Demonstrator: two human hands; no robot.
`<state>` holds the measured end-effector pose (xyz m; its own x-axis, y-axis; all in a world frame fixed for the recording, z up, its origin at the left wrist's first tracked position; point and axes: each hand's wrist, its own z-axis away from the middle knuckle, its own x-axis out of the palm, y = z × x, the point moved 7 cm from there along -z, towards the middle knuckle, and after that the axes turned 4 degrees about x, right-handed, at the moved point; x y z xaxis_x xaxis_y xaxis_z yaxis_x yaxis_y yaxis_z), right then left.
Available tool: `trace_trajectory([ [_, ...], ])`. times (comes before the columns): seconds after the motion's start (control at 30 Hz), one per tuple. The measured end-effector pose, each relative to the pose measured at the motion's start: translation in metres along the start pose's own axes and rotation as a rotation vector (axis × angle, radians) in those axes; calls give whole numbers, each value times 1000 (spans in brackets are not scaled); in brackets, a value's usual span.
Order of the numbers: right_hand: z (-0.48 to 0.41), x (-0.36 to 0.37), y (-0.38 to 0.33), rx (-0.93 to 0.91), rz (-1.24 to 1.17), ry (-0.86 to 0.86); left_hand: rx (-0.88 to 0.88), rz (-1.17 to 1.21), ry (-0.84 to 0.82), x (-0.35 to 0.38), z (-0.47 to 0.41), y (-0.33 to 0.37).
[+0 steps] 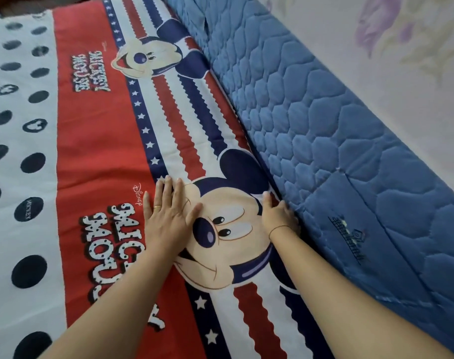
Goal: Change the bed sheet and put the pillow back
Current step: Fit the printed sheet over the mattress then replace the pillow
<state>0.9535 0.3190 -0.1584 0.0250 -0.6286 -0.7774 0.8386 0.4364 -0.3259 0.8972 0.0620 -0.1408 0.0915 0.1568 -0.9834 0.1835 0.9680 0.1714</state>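
Bed sheet (96,141) flat, stripes parallel w/ blue pad (311,120); left hand (169,216) atop

Your bed sheet (96,156) says "MICKEY MOUSE" in big white dotted letters on its red band, upside down from where you're standing. One copy (112,255) is right beside your left hand (166,218), the other (91,73) is up toward the far end of the bed. There's a small "Disney" script (140,194) by that hand's fingertips. On the white part, one black dot (28,212) reads "MICKEY". The blue quilted pad (298,112) along the bed's right edge has a stitched logo (347,239), but honestly I can't read it.
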Motion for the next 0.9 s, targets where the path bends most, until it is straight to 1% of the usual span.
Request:
trace_trajectory([
  [0.03,4,-6,-17,-104,-16,69,5,4,5,1,-1,0],
  [0.07,8,-10,-38,-251,-30,125,11,14,13,1,-3,0],
  [0.1,10,-11,-60,-408,-37,146,18,24,22,0,-7,-1],
  [0.13,9,-10,-81,-540,-27,131,29,30,34,-2,-13,-1],
  [0.17,4,-5,-98,-630,-2,90,40,31,46,-4,-21,-3],
  [0.2,-6,1,-110,-671,21,38,48,27,61,-5,-29,-4],
  [0.23,-19,6,-116,-665,30,-15,52,23,73,-7,-38,-6],
  [0.27,-34,10,-116,-611,6,-72,53,18,80,-7,-46,-8],
  [0.33,-61,16,-104,-434,-100,-174,55,4,89,-6,-62,-9],
  [0.4,-73,22,-95,-345,-166,-227,61,8,95,-7,-75,-9],
  [0.47,-76,26,-95,-329,-195,-228,59,32,91,-7,-87,-11],
  [0.57,-76,27,-97,-265,-195,-183,61,17,89,-7,-105,-15],
  [0.63,-74,24,-108,-201,-142,-129,60,10,90,-8,-117,-17],
  [0.67,-72,19,-118,-193,-116,-71,61,9,88,-9,-124,-19],
  [0.7,-69,13,-134,-232,-83,11,61,9,86,-8,-131,-20],
  [0.73,-65,8,-154,-328,-46,96,61,12,87,-8,-138,-21],
  [0.77,-62,4,-177,-457,-8,162,60,14,91,-8,-145,-23],
  [0.8,-60,4,-199,-584,24,189,60,15,96,-8,-152,-24],
  [0.83,-63,8,-218,-682,46,174,62,14,103,-8,-159,-26],
  [0.87,-70,13,-232,-737,61,127,69,10,108,-8,-166,-27],
  [0.9,-80,19,-240,-746,63,70,80,5,109,-8,-172,-27],
])
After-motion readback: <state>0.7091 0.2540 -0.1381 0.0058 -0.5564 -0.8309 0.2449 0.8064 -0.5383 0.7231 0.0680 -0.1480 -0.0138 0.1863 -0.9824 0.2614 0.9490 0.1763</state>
